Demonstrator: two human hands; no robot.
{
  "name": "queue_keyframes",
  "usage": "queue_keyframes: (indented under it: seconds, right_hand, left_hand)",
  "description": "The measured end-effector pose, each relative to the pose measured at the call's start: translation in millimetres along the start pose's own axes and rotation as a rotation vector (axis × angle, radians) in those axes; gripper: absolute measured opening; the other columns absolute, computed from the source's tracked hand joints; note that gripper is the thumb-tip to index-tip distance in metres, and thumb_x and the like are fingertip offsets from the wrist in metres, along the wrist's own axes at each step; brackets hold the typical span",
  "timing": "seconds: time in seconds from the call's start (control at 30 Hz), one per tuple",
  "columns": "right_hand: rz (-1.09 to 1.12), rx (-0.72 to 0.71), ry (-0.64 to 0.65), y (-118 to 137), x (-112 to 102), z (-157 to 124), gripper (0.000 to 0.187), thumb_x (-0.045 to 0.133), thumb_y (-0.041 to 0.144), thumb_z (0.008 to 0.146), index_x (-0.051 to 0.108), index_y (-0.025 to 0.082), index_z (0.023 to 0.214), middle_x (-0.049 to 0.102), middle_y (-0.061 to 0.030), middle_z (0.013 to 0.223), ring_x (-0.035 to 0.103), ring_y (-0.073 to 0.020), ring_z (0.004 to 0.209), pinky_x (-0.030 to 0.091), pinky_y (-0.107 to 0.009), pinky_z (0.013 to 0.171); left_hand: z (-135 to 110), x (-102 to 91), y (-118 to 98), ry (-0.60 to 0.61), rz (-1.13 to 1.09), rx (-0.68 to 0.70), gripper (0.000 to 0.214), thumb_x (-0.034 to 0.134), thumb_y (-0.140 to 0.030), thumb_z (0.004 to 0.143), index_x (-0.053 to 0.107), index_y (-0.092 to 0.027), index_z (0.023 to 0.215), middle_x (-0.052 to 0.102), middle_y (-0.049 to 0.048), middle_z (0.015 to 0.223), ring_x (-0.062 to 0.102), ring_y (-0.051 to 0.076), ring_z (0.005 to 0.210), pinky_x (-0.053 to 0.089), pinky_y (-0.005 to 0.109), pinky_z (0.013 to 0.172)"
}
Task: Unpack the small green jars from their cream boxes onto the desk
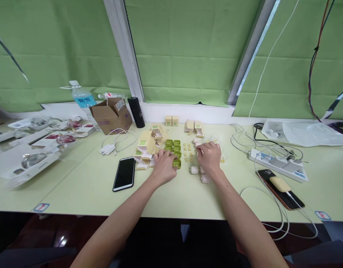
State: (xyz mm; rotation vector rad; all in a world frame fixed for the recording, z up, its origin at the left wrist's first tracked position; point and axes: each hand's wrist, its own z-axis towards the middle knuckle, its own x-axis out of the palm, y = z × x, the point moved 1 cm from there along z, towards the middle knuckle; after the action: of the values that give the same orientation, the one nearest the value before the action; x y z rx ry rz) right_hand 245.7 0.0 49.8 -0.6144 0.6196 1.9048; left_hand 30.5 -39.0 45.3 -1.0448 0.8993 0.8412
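Note:
My left hand has its fingers curled at the front of a block of small olive-green square containers. Its thumb and fingertips close on the nearest green container. My right hand is closed in a pinch, its fingertips over the right side of the small yellow pieces; what the pinch holds is hidden. Near its wrist stand several short white cylinders, with others partly covered by the hand. Left of my left hand lie opened cream cardboard boxes in a heap.
Small cream boxes stand at the back. A phone, charger, brown carton and black cylinder lie to the left. Cables, a power strip and another phone occupy the right.

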Motion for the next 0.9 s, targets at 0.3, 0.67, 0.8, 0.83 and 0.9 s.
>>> queue_keyframes:
  seconds: [0.3,0.67,0.8,0.83,0.9]
  right_hand:
    - [0.016,0.004,-0.034,2.4,-2.6,-0.5,0.020,0.061,0.012,0.091,0.073,0.021,0.077,0.075,-0.0049,0.079,0.050,-0.0219,0.080,0.027,-0.037,0.075]
    - [0.109,-0.198,-0.104,33.4,-18.3,-5.0,0.018,0.056,0.020,0.097,0.072,0.020,0.089,0.067,-0.0051,0.071,0.048,-0.0210,0.073,0.026,-0.038,0.070]
    - [0.175,-0.362,-0.168,55.5,-24.3,-9.4,0.018,0.056,0.017,0.096,0.069,0.019,0.084,0.061,-0.0029,0.063,0.043,-0.0189,0.067,0.024,-0.037,0.066]
    - [0.189,-0.394,-0.190,60.1,-25.8,-10.1,0.017,0.057,0.016,0.095,0.068,0.019,0.083,0.060,-0.0025,0.062,0.042,-0.0184,0.066,0.023,-0.037,0.066]
    - [0.213,-0.444,-0.225,67.2,-28.1,-10.9,0.015,0.058,0.014,0.093,0.066,0.019,0.082,0.058,-0.0016,0.061,0.040,-0.0178,0.064,0.021,-0.037,0.065]
  left_hand:
    - [-0.7,-7.3,6.1,-0.415,-0.111,-0.025,0.021,0.061,-0.016,0.083,0.065,-0.023,0.102,0.068,0.0092,0.110,0.047,0.034,0.118,0.040,0.052,0.098]
    - [17.1,-39.0,9.5,-0.451,-0.123,-0.131,0.028,0.052,-0.029,0.094,0.062,-0.025,0.120,0.063,0.0095,0.125,0.045,0.032,0.127,0.037,0.048,0.113]
    - [54.0,-63.0,9.9,-0.426,-0.030,-0.054,0.036,0.050,-0.027,0.093,0.057,-0.025,0.128,0.058,0.0118,0.127,0.047,0.032,0.127,0.037,0.048,0.114]
    - [69.0,-67.1,10.2,-0.414,0.000,-0.045,0.038,0.051,-0.027,0.093,0.056,-0.024,0.130,0.056,0.0128,0.127,0.047,0.033,0.127,0.037,0.049,0.113]
    - [105.2,-70.3,12.0,-0.355,0.064,-0.036,0.041,0.053,-0.029,0.092,0.055,-0.024,0.132,0.054,0.0147,0.128,0.046,0.036,0.126,0.038,0.051,0.111]
